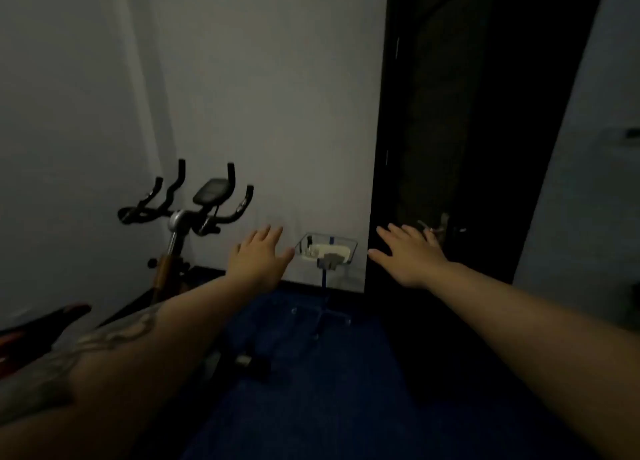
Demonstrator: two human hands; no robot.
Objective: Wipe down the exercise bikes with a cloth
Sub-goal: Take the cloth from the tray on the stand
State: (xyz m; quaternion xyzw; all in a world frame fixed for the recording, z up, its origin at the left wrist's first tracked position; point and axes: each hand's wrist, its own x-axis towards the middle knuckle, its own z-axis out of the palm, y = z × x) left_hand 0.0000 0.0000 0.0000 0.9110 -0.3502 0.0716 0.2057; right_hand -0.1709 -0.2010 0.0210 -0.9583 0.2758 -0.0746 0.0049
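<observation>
Ahead, both hands reach out flat and empty; left hand (258, 257) is nearer the bike (187, 214) than right hand (410, 255); no cloth is in view.

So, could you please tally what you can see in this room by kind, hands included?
Exercise bikes: 1, the exercise bike by the wall
Clear trays on a stand: 1, the tray
Doors: 1, the dark door
Hands: 2, the left hand and the right hand, both open and empty
Total: 5

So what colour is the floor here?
Dark blue floor, best seen in the head view.
</observation>
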